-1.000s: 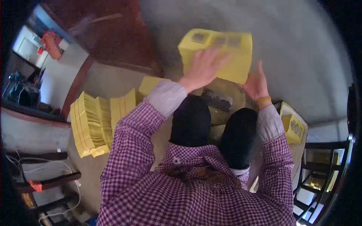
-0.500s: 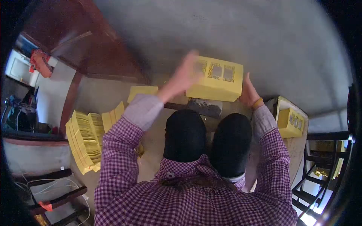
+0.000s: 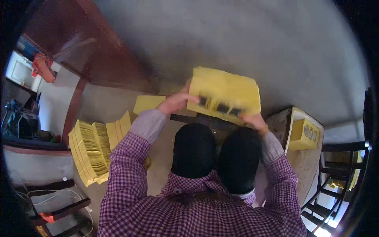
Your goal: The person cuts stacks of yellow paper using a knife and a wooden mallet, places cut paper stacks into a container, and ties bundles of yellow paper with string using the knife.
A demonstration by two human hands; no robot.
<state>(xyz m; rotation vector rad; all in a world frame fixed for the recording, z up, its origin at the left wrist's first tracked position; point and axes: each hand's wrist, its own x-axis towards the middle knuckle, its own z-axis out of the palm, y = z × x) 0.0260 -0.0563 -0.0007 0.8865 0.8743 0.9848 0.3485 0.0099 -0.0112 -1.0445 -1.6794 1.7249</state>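
Note:
A yellow paper box (image 3: 227, 89) with dark ornamental panels along one face is held up in front of my knees, slightly blurred by motion. My left hand (image 3: 175, 102) grips its left end, the thumb lying over the near face. At the lower right corner my right hand (image 3: 254, 121) is closed on the box, with a band round the wrist. Part of each hand's fingers is hidden behind the box.
Several stacks of folded yellow paper (image 3: 89, 148) stand on the floor at left, near a flat yellow piece (image 3: 148, 103). To my right a similar yellow box (image 3: 306, 135) sits on a worn stand (image 3: 306, 164). A grey wall (image 3: 268, 39) rises ahead.
The box has tilted, so its panelled face now sits lower and a plain yellow face shows above. My left hand has moved from over the front to the left end; my right hand has shifted lower.

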